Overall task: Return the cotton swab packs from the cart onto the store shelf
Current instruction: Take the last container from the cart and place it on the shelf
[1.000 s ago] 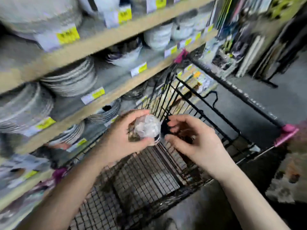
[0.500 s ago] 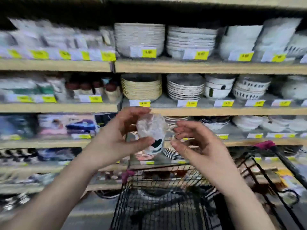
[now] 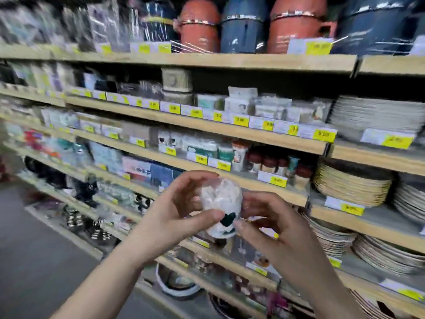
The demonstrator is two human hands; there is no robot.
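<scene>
Both hands hold the cotton swab pack [image 3: 220,199] in the air before the shelf [image 3: 294,195], left hand [image 3: 174,215] curled around it, right hand [image 3: 276,231] pinching its base. Better to keep it upright and set it beside the similar packs [image 3: 202,147].

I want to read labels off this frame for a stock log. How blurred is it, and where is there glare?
Head view, left: motion blur smears the shelves, and the price tags are mostly unreadable. Head view, centre: the cotton swab pack, gripped by the left hand and right hand, is sharpest, though its print is soft. Head view, top: glare streaks the wrapped pots.
</scene>
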